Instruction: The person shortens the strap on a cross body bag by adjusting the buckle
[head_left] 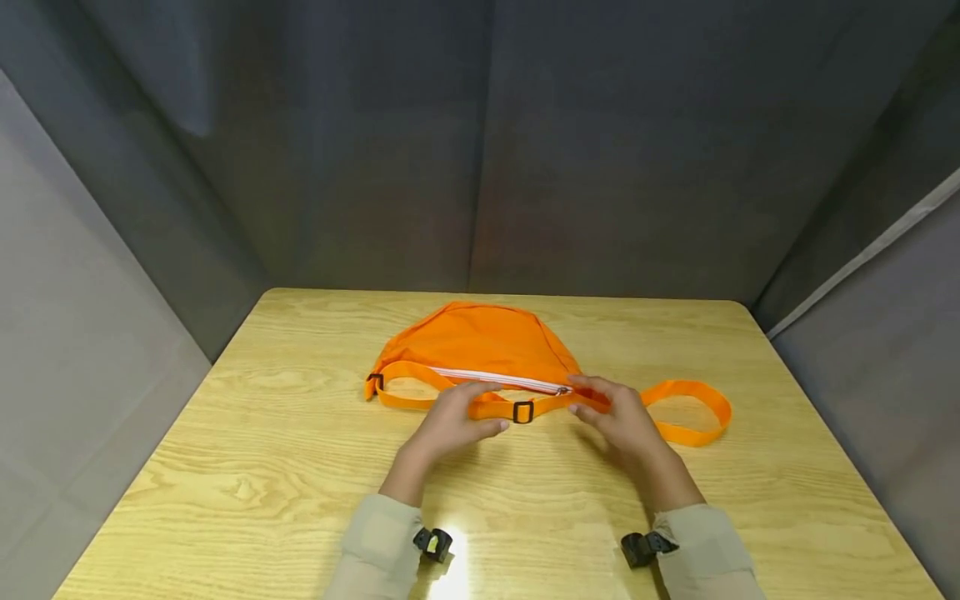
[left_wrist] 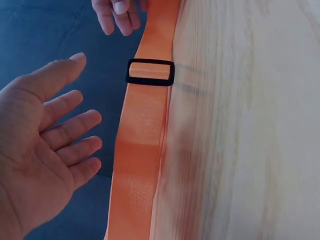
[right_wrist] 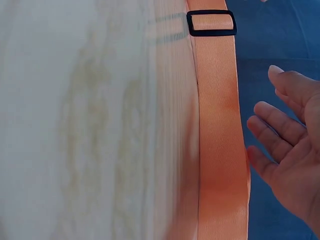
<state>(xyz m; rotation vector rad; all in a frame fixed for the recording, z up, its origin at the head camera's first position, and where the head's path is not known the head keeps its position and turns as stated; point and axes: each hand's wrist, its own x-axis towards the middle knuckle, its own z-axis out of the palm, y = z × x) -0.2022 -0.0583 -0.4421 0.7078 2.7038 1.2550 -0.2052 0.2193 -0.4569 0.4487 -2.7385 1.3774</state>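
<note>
An orange waist bag (head_left: 480, 342) lies on the table, its curved side away from me and a white zipper (head_left: 495, 379) along its near side. In front of it runs its orange strap (left_wrist: 135, 165), threaded through a black slide buckle (left_wrist: 150, 82). My left hand (head_left: 450, 421) is just left of the buckle, thumb and fingers spread around the strap and holding nothing. To the right of the buckle, my right hand (head_left: 622, 417) has its fingers loosely bent beside the strap near the zipper's end. In the right wrist view its little finger overlaps the strap's edge.
Beyond my right hand, a loop of the strap (head_left: 723, 408) rests on the wooden table (head_left: 225, 483). A second black buckle (head_left: 377, 382) shows at the bag's left end. Dark curtains (head_left: 375, 150) stand behind the table, with grey panels (head_left: 67, 333) at the sides.
</note>
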